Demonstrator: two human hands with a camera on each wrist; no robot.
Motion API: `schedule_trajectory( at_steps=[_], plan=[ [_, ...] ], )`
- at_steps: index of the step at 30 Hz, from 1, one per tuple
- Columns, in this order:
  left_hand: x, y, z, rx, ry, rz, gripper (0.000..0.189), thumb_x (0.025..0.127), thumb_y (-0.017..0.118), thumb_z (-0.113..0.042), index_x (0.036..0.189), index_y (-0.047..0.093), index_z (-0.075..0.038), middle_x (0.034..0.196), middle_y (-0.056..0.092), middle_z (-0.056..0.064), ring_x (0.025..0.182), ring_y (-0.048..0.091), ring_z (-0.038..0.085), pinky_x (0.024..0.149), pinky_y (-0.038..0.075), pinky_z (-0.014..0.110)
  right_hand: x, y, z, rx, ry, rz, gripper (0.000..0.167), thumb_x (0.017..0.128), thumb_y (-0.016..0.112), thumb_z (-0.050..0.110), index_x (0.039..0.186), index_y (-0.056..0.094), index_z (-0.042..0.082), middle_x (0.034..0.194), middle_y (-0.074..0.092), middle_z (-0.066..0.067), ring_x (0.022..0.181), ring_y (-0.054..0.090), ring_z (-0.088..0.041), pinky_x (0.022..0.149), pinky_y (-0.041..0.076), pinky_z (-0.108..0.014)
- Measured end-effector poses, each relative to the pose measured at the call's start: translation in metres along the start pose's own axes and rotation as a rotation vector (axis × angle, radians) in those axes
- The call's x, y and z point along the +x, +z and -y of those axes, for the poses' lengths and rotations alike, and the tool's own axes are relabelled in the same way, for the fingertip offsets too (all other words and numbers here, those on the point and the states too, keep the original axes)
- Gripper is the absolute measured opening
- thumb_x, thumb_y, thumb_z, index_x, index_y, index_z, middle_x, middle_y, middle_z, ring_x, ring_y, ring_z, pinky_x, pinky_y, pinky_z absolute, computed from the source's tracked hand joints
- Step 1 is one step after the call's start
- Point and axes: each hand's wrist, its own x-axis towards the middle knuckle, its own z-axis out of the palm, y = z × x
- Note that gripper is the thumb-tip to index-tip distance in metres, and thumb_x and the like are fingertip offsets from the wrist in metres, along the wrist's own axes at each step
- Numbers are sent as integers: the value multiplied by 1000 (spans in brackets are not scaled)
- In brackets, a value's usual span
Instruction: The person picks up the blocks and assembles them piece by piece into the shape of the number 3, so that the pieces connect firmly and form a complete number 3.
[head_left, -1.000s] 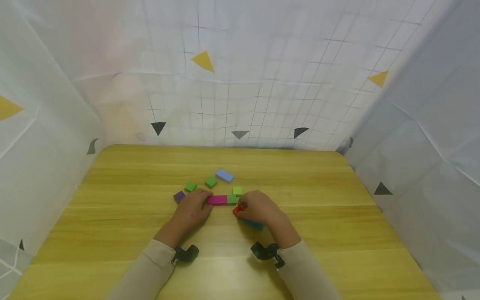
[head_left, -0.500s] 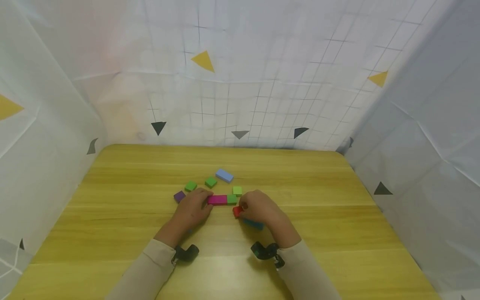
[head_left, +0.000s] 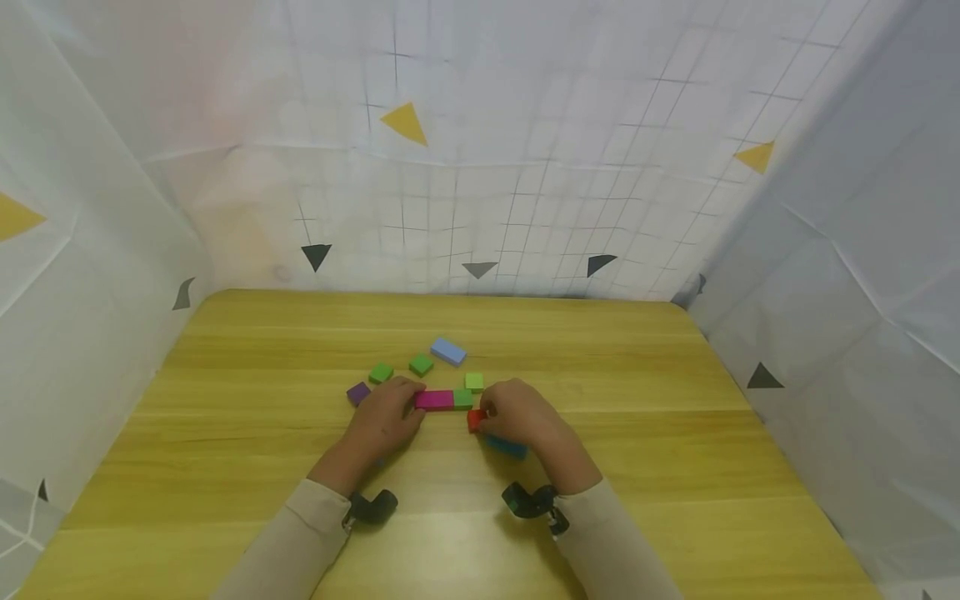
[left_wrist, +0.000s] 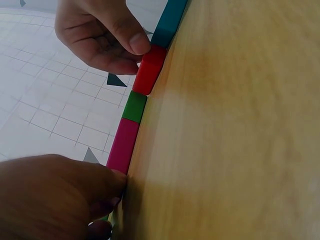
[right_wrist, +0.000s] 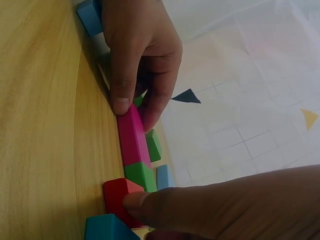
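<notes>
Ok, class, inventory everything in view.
Table: 1, yellow, underneath
Sheeting: uncounted, white, background
Magenta block: 1, magenta, centre
Green blocks: 3, green, one beside magenta, two behind
Lime block: 1, lime, central
Blue blocks: 2, blue, rear and front left
Purple block: 1, purple, leftmost
Teal block: 1, teal, rightmost
Red block: 1, red, beside teal
Cameras: 2, black, wrists
Left hand: 1, bare, pinching magenta
Right hand: 1, bare, pinching red
Sleeves: 2, beige, forearms

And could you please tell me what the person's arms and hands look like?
The left hand and right hand wear no gloves. The left sleeve and right sleeve are long and plain beige. A curved black device sits at the left sleeve's end, a similar device at the right's.
</notes>
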Motion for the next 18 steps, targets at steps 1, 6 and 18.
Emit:
schedule_trajectory(
  at_steps=[1,6,18],
  plan=[
    [0,0,0,1,3,-2,36,92,70,-20,125,67,-9,119,67,4,114,63,23,99,52,39,0,0,0,-3,-5,-3,17,82,83,24,80,72,10,69,59,5,64,50,-13,59,47,-27],
    [0,0,0,1,4,-2,36,92,70,-21,126,66,-9,120,67,4,114,63,23,99,52,40,0,0,1,-10,-4,-9,18,82,83,25,80,72,11,69,58,5,63,50,-13,58,46,-27],
    [1,-1,0,3,-5,2,36,92,70,-20,126,66,-9,121,67,5,116,62,23,100,51,40,2,0,1,10,7,-9,19,83,81,27,77,71,13,69,60,6,61,50,-11,55,45,-26]
  ],
)
